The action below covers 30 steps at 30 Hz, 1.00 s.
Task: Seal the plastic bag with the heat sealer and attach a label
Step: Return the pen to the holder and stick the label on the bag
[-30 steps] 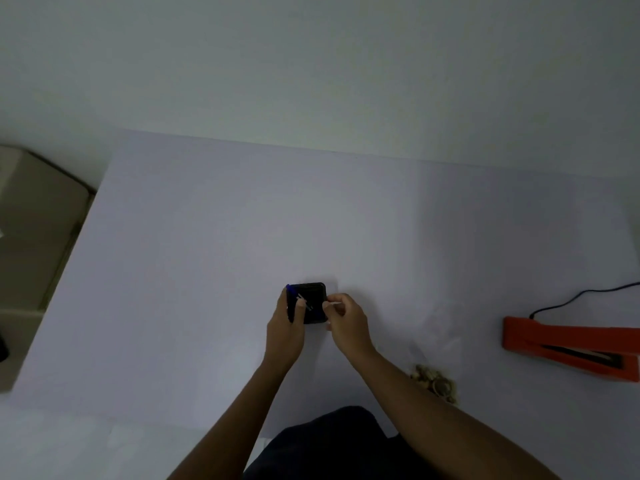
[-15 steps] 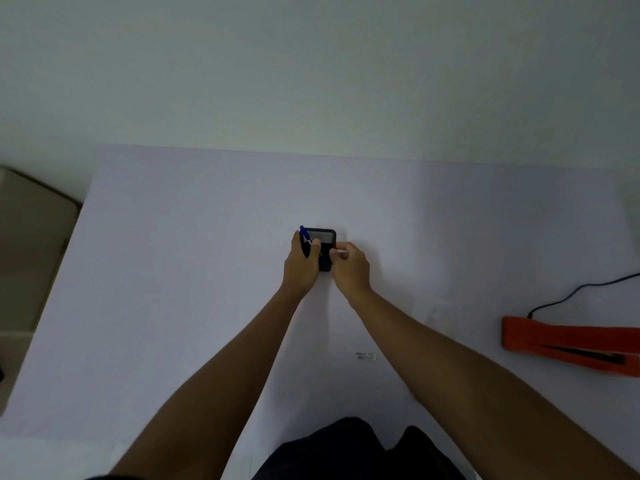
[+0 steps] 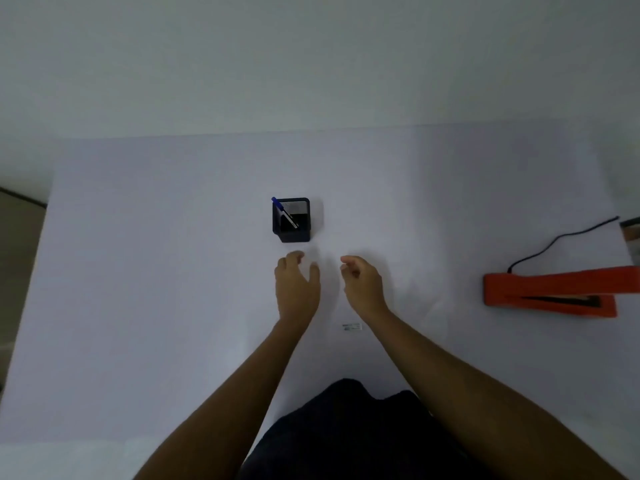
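Both hands hover empty over the white table point(image 3: 138, 271), the left hand point(image 3: 297, 289) loosely spread and the right hand point(image 3: 362, 284) loosely curled, with the small label point(image 3: 352, 327) lying crosswise just behind the right wrist and the orange heat sealer point(image 3: 550, 291) well off to the right; no plastic bag is discernible.

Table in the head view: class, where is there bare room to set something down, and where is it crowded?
Free: the wide stretch of table left of the pen holder, and the strip between the right hand and the heat sealer. Crowded: around the left hand, the holder and the small label.
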{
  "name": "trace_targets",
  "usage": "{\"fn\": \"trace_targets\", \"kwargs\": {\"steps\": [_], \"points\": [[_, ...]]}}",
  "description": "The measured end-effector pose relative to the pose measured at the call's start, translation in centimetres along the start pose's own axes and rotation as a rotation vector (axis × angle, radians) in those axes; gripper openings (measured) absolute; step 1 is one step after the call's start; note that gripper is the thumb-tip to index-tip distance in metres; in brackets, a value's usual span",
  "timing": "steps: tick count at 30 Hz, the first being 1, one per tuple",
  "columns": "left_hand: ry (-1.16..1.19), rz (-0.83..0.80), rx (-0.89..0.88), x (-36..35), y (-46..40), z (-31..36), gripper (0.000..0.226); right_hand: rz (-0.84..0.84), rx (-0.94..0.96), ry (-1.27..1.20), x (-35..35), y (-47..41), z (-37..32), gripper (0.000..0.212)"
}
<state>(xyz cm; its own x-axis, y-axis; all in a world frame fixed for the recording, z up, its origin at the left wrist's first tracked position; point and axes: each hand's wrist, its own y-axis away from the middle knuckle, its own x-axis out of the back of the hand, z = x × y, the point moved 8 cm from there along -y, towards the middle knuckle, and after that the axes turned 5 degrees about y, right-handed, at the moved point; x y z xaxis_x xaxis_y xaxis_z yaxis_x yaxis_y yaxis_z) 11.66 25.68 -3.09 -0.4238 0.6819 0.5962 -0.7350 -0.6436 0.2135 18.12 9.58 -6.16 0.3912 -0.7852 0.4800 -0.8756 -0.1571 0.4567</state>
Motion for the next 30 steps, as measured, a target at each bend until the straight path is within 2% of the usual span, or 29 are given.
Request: {"fn": "trace_targets", "kwargs": {"steps": [4,8,16,26,30], "points": [[0.019,-0.288,0.022,-4.7,5.9,-2.8,0.009,0.044,-0.071,-0.035,1.9,4.6,6.1,0.024],[-0.052,-0.377,0.042,-7.2,9.3,-4.4,0.015,0.064,-0.115,-0.019,2.8,7.7,9.8,0.026],[-0.253,-0.344,-0.042,-9.5,10.8,-3.6,0.039,0.119,-0.072,-0.024,3.1,9.4,11.9,0.026],[-0.236,-0.34,-0.016,-9.6,10.6,-3.8,0.01,0.159,-0.09,-0.09,2.8,9.5,12.7,0.026],[-0.223,-0.343,-0.018,-9.5,10.4,-4.0,0.009,0.122,-0.082,-0.122,2.2,9.5,12.2,0.029]]}}
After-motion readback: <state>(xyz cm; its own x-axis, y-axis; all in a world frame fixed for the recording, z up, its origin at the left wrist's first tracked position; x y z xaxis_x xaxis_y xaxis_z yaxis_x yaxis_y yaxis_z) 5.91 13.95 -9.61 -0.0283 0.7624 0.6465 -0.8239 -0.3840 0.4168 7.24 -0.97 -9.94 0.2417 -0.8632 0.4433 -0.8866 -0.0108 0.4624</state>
